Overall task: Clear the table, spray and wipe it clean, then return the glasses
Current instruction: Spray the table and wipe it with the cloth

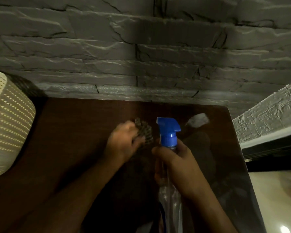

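Glossy dark wood table [77, 148]

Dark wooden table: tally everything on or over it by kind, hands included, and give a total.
Hands: 2, left hand gripping the cloth, right hand gripping the bottle
Clear plastic spray bottle with blue trigger head: 1
Dark checked cleaning cloth: 1
Cream perforated lampshade at the table's left edge: 1
Glasses: 0 in view
Total: 5

Blurred and cut-off parts

The left hand [124, 142] and cloth [145, 132] are smeared by blur; the spray bottle [170, 195] base and the lampshade [7, 125] are cut by the frame edges.
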